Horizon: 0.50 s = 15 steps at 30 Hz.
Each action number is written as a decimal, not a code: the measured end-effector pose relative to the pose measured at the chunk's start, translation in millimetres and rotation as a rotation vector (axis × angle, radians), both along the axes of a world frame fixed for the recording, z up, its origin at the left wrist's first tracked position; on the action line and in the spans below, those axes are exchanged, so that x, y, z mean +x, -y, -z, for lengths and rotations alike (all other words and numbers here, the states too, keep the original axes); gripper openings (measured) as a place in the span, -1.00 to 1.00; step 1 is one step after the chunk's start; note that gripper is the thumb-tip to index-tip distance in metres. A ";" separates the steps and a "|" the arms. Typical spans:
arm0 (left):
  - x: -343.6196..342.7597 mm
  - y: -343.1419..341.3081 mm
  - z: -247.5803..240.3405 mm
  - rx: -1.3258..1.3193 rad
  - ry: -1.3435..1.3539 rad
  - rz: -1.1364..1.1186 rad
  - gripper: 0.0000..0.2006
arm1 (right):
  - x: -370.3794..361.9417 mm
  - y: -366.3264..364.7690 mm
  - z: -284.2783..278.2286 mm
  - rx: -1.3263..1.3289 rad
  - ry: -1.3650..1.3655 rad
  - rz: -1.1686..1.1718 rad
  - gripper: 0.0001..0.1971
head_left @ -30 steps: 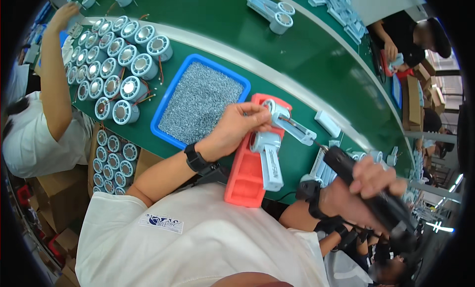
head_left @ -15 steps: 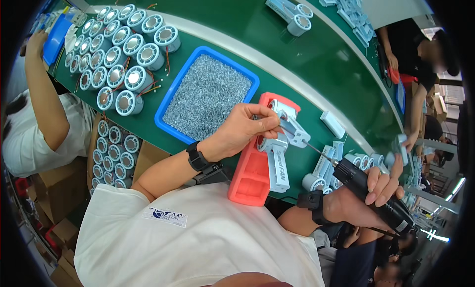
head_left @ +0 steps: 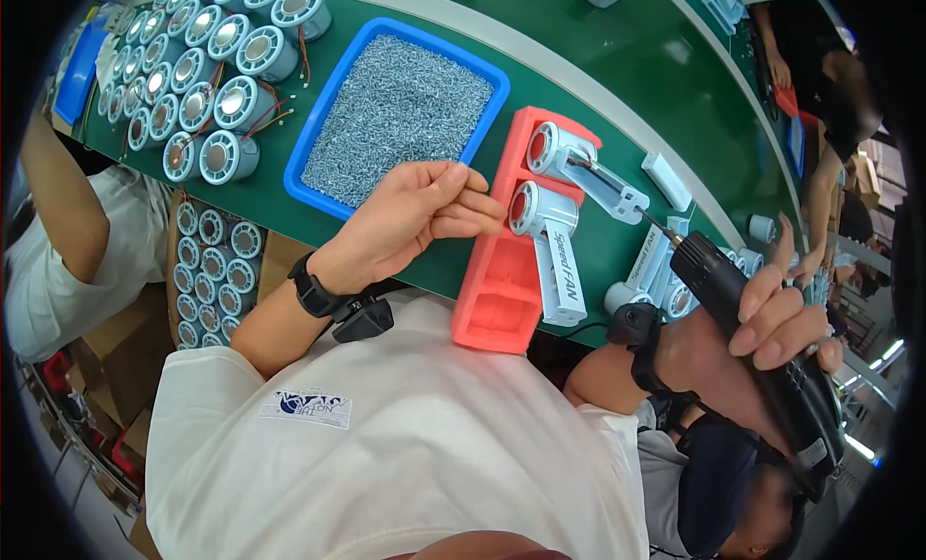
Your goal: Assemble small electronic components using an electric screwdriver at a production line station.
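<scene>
My right hand (head_left: 786,319) grips a black electric screwdriver (head_left: 723,290). Its thin bit meets the end of the upper light-blue handheld fan's handle (head_left: 608,189), which has an open channel with wires. That fan's round head (head_left: 559,150) rests in a red foam holder (head_left: 492,319). Below it in the same holder sits a second light-blue fan (head_left: 545,208), its printed handle pointing toward me. Just left of the holder is my left hand (head_left: 415,218), apart from both fans. Its fingers are curled, with the thumb against the index finger; whatever lies between them is hidden.
A blue tray (head_left: 299,160) of small metal screws stands behind my left hand. Round motor heads (head_left: 231,155) with wires crowd the left; more fill a carton (head_left: 217,271). A loose handle cover (head_left: 666,181) and fan parts (head_left: 646,271) lie right. Co-workers sit on both sides.
My left hand has let go of the upper fan and drawn back left of the holder. The screwdriver bit stays at the handle's end. The whole view has shifted slightly.
</scene>
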<state>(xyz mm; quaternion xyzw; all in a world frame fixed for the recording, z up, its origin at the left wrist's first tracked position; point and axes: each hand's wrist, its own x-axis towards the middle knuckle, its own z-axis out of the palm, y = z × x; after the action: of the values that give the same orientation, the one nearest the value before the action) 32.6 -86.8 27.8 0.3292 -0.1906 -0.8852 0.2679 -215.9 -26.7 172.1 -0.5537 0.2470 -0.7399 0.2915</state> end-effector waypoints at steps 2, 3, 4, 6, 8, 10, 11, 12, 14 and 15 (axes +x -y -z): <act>5.1 3.6 7.2 -0.034 -0.044 0.066 -0.63 | -0.2 1.2 3.4 0.018 -0.009 -0.005 -0.30; 6.5 6.2 9.7 -0.070 -0.086 0.127 -0.63 | -0.6 2.4 3.4 0.019 -0.010 -0.004 -0.30; 6.9 6.8 11.8 -0.106 -0.127 0.186 -0.62 | -1.1 3.8 2.7 0.025 -0.035 -0.014 -0.32; -4.2 7.2 9.1 -0.150 -0.049 0.160 -0.63 | -2.0 7.2 1.0 0.035 -0.086 -0.031 -0.37; -16.6 8.8 3.5 -0.239 0.103 0.109 -0.64 | -3.0 13.0 -0.7 0.044 -0.105 -0.086 -0.36; -19.6 9.3 2.4 -0.252 0.122 0.109 -0.65 | -5.0 18.7 -0.6 0.063 -0.145 -0.199 -0.33; -23.1 13.2 1.9 -0.271 0.134 0.121 -0.66 | -3.6 19.4 0.0 0.063 -0.164 -0.165 -0.33; -26.9 14.4 0.0 -0.291 0.141 0.129 -0.67 | 1.3 19.9 1.5 0.023 -0.152 -0.145 -0.35; -26.9 17.1 -0.8 -0.276 0.110 0.133 -0.64 | -0.2 24.1 7.4 -0.066 -0.126 -0.104 -0.37; -23.3 12.1 0.0 -0.289 0.179 0.062 -0.66 | -1.2 29.8 15.5 -0.113 -0.097 -0.116 -0.36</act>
<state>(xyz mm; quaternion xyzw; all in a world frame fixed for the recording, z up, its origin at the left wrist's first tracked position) 9.3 -98.8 27.8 0.3586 -0.3490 -0.8236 0.2669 -217.1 -56.5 156.6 -0.6179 0.1861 -0.7068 0.2899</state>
